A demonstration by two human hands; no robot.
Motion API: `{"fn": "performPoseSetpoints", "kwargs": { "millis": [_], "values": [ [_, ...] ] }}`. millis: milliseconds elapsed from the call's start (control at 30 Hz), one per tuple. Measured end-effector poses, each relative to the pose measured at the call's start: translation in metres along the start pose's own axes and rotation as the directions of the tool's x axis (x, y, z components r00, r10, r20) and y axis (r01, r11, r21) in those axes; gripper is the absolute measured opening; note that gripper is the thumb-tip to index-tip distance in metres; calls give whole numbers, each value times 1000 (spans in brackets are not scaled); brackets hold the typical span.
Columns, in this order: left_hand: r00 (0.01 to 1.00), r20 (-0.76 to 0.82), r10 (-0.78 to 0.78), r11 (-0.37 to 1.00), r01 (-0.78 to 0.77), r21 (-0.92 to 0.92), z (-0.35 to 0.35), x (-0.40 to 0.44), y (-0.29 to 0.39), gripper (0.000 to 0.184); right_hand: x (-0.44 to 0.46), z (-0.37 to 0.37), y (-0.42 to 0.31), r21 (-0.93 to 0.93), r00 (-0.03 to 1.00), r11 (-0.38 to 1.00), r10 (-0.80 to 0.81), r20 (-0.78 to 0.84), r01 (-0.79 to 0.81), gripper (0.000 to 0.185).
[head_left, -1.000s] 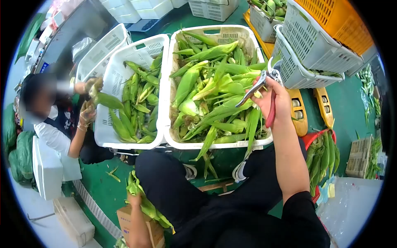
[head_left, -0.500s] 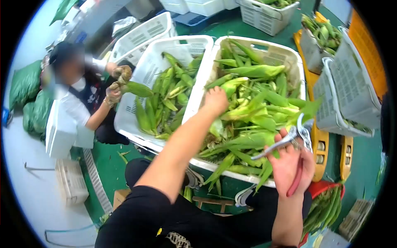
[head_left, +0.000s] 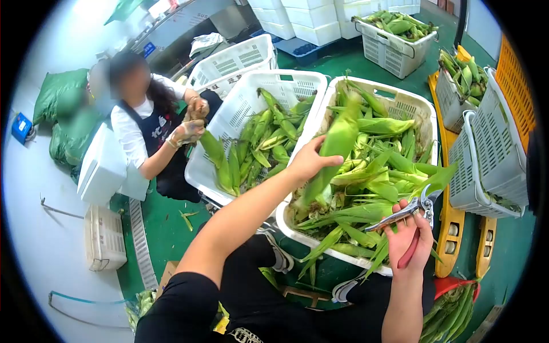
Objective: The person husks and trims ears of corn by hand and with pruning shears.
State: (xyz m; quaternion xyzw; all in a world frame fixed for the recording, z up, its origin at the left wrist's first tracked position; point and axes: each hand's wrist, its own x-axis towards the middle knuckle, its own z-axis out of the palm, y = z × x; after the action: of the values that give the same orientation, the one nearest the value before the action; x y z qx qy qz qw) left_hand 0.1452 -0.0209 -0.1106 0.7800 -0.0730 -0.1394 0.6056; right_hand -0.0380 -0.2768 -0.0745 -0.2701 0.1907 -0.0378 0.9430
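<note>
My left hand (head_left: pixel 313 160) grips an ear of corn in its green husk (head_left: pixel 337 150), raised over the right-hand white crate (head_left: pixel 416 103), which holds husked ears and loose leaves. Pruning shears with red handles (head_left: pixel 409 251) rest in my right hand (head_left: pixel 409 237), their metal blades spread, at that crate's near right corner. To the left stands a second white crate (head_left: pixel 223 128) with more green ears. Beyond it, a co-worker's gloved hands (head_left: pixel 189 127) hold another ear (head_left: pixel 214 150).
Crates of corn (head_left: pixel 394 54) stand at the back. Grey crates (head_left: pixel 489 143) and a yellow pallet jack (head_left: pixel 452 228) are on the right. A red container (head_left: pixel 449 286) with long green ears is near my right knee. The co-worker (head_left: pixel 143 114) sits at left.
My left hand came up from beside my left leg, reached into the crate, and has lifted an ear. The shears stay in my right hand. The view has shifted left.
</note>
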Motion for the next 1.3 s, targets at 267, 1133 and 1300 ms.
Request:
{"fn": "performPoseSetpoints", "kwargs": {
  "millis": [267,1133,1300],
  "values": [
    [935,-206,289,352,-303,-885,-31,-124,30,48,-22,10,27,-432,955,882,265,130,-186,56],
    [959,-172,227,640,-280,-716,-2,-156,16,80,-11,24,74,-853,940,522,297,169,-11,61],
    [958,-254,132,535,-285,-795,-10,-154,12,77,-20,22,99,-623,930,762,337,148,-176,54]
  ]
}}
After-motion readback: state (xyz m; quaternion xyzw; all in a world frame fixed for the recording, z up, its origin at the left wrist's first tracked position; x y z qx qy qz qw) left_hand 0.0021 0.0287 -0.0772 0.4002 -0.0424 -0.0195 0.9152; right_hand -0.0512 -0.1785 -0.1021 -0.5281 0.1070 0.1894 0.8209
